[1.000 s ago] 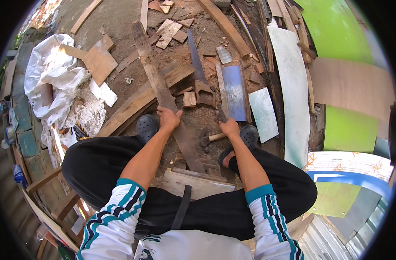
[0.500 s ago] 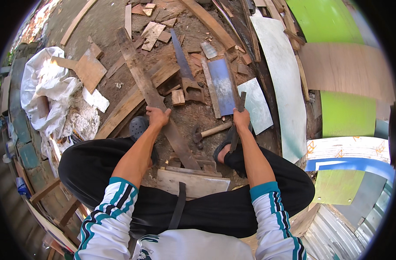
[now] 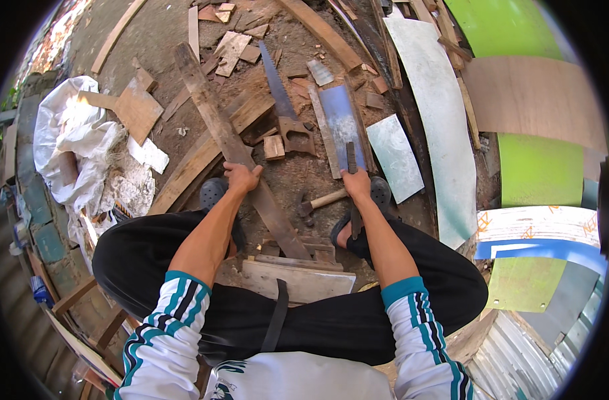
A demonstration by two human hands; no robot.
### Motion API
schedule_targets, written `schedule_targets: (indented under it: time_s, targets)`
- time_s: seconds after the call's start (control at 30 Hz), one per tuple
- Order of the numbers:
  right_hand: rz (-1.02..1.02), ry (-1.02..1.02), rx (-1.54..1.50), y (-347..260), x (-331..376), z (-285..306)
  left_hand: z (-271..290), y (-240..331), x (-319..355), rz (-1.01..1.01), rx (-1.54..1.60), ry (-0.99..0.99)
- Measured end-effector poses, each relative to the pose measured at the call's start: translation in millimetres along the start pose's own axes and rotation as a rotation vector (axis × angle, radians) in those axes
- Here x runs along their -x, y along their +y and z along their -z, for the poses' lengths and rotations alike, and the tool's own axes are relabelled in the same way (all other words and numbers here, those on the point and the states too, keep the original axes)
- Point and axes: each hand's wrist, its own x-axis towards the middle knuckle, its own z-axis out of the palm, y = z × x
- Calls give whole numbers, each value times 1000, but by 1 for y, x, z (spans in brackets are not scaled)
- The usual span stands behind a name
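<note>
My left hand is closed round the edge of a long, weathered wooden plank. The plank slants from the far left down toward my shins, its near end against some short wood pieces. In my right fist is a narrow, dark, flat bar, held upright, sticking out above and below the hand; its exact kind I cannot make out. A claw hammer with a wooden handle lies on the ground between my feet. Beyond it rests a handsaw with a wooden handle.
A thick wooden beam lies under the plank. Right of the saw are a blue sheet piece and a pale panel. White sacking is heaped at left. Long boards and green panels line the right side. A pale board sits before my lap.
My right hand has moved left with the dark bar, which now stands more upright. My left hand stays on the plank.
</note>
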Motion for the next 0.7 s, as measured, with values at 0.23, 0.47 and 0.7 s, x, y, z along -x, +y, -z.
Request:
schedule_targets:
  time_s: [0.23, 0.47, 0.7]
  targets:
    - [124, -84, 148, 17, -3, -39, -6, 12, 3, -26, -21, -56]
    - [-1, -616, -551, -10, 37, -23, -1, 7, 6, 8, 7, -61]
    - [171, -781, -850, -72, 72, 15, 16, 27, 25, 150, -145, -62]
